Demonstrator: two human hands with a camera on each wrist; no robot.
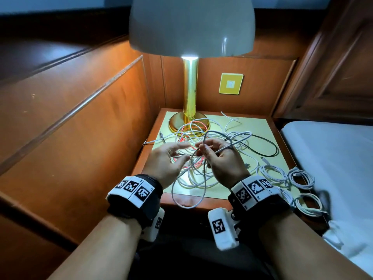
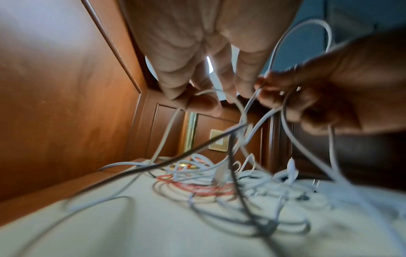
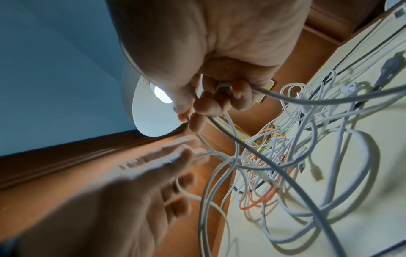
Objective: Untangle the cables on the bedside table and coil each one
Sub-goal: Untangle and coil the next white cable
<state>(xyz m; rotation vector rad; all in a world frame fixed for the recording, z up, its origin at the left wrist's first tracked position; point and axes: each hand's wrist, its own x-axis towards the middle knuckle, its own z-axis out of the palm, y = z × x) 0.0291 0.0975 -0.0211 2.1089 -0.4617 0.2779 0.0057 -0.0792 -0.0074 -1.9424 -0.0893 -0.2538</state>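
A tangle of white cables (image 1: 236,156), with an orange cable (image 1: 190,127) and a black cable (image 1: 269,145) in it, covers the bedside table (image 1: 260,128). My right hand (image 1: 201,150) is raised above the tangle and grips loops of a grey cable (image 1: 203,190), which hang over the table's front edge. The right wrist view shows the right hand (image 3: 193,111) curled round that grey cable (image 3: 307,98). Just to its left, my left hand (image 1: 186,151) has its fingers stretched out and apart. A white strand runs past the left hand (image 2: 197,97) at its fingertips.
A brass lamp base (image 1: 177,123) stands at the table's back left, partly under the tangle. Three coiled white cables (image 1: 272,172) lie at the table's right front. Wood panelling closes the left and back. A bed (image 1: 333,158) borders the right.
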